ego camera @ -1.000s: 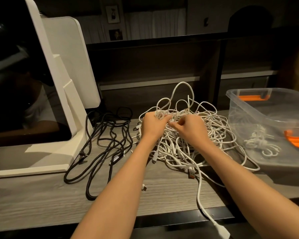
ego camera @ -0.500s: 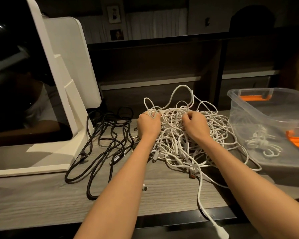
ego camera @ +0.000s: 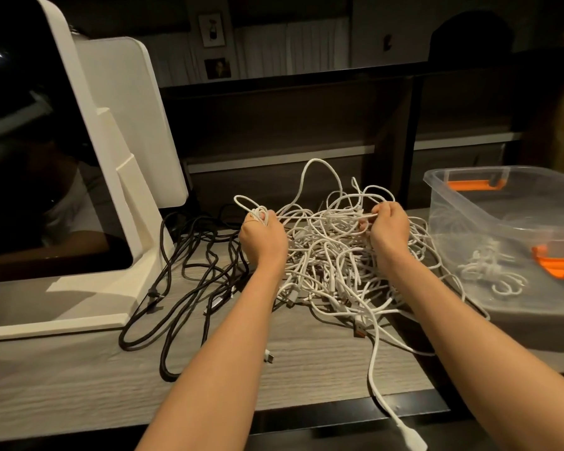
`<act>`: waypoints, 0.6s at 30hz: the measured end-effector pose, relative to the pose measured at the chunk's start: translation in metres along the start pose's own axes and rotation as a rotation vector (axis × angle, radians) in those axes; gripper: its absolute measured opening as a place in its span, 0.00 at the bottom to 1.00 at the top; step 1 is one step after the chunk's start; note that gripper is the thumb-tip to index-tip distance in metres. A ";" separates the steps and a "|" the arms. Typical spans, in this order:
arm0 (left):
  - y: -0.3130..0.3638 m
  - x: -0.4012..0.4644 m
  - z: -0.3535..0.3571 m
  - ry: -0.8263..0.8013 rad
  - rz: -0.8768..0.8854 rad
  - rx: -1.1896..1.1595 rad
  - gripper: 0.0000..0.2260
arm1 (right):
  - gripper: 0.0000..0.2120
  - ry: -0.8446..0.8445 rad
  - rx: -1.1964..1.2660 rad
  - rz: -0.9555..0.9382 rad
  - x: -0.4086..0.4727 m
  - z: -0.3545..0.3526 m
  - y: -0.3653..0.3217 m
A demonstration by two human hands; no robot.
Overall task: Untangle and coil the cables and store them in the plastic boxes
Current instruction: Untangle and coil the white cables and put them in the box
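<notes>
The white cables [ego camera: 332, 262] lie in one knotted heap on the bench [ego camera: 306, 362], between a looser bunch of black cables [ego camera: 183, 275] on the left and the clear plastic box [ego camera: 469, 206] on the right; one coiled white bundle [ego camera: 489, 271] already sits in that box, beside its orange clips [ego camera: 557, 265]. The left hand [ego camera: 262, 237] is clenched round a few white strands at the heap's left edge; the right hand [ego camera: 388, 227] grasps other strands at its far right; the two are well apart, with taut runs of cable stretched between them over the pile. A large white machine [ego camera: 118, 177] stands at the far left; its base rests on the bench just beside the black cables.

The step in hand looks like spreading the knot to find a line that can be freed; to do it well, the pull should be gentle and sideways, since hard tension would likely cinch the loops tighter; better to loosen the mass, then trace a single cable from a free end, such as the white plug [ego camera: 414, 437] hanging over the near edge, and feed it back through each crossing; the freed length can be wound into even loops before it goes into the box; the black cables are best kept apart so they do not get drawn in.
</notes>
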State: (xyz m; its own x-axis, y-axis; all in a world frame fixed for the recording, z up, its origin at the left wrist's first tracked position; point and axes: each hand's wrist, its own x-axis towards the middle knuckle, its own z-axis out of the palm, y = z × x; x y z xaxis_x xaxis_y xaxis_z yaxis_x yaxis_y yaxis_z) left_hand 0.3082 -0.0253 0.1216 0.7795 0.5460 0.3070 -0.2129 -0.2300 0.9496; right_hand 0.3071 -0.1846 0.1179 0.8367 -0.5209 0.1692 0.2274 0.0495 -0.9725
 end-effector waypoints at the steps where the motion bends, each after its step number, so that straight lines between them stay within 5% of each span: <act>1: 0.000 0.000 0.000 0.018 0.004 0.000 0.06 | 0.14 0.013 -0.006 -0.031 -0.001 -0.001 -0.001; 9: 0.002 -0.003 -0.008 -0.107 0.062 -0.181 0.15 | 0.26 -0.102 -0.215 -0.281 -0.012 0.001 -0.002; 12: 0.007 -0.008 -0.006 -0.221 0.124 -0.256 0.19 | 0.21 -0.197 -0.500 -0.440 -0.017 -0.002 -0.002; 15: 0.007 -0.009 -0.003 -0.310 0.148 -0.283 0.20 | 0.05 -0.321 -0.833 -0.648 -0.020 0.002 0.006; 18: 0.005 -0.008 -0.005 -0.344 0.133 -0.329 0.21 | 0.09 -0.372 -0.832 -0.559 -0.019 0.008 0.010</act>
State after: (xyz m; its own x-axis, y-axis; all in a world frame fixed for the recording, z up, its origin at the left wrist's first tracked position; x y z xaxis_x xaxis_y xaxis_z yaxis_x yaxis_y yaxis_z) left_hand 0.2975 -0.0269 0.1246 0.8703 0.2187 0.4414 -0.4558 0.0175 0.8899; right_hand 0.2972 -0.1678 0.1060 0.8503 0.0097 0.5262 0.3317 -0.7861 -0.5216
